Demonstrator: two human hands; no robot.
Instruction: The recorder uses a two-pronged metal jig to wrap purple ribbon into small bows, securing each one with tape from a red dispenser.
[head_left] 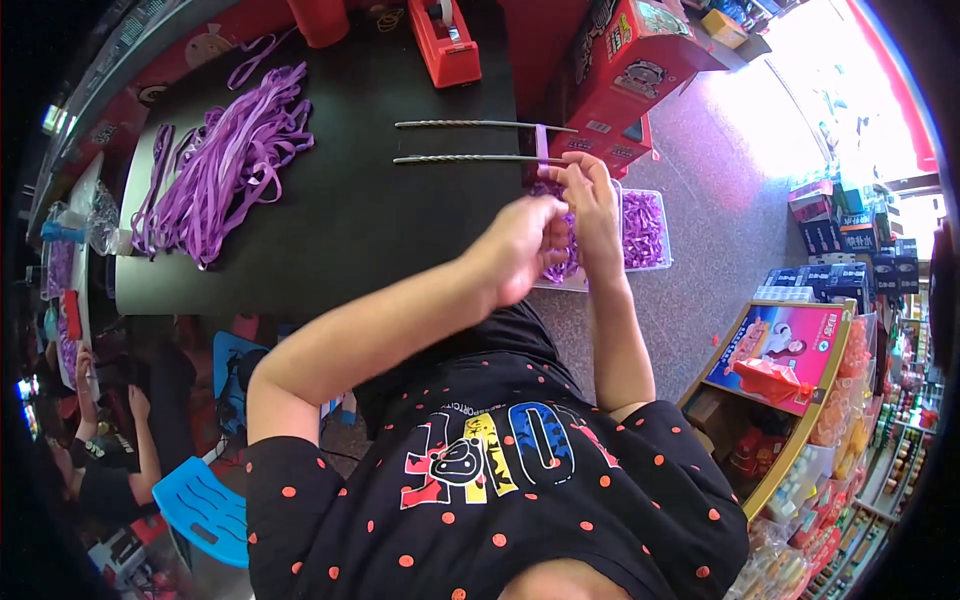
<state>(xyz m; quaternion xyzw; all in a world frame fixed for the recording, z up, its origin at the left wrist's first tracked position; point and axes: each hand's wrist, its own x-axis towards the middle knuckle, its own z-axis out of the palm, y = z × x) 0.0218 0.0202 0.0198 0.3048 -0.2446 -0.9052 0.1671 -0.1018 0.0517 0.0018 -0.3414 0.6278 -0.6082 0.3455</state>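
Dotted shirt [500, 470] cropped, hands [520, 240] partly hiding purple pieces [642, 230]

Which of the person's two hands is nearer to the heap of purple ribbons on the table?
Left. The left hand is to the right of the heap; the right hand is farther right, near a metal rod's end.

left hand [520, 238] curled, near right hand [594, 212]; left elbow [272, 382] bent

A red tape dispenser [455, 60] bearing a roll sits at upper centre; a red printed carton [600, 85] stands to its right. A bright-blue plastic stool [200, 512] occupies lower left, a gold-framed display cabinet [800, 335] the right.
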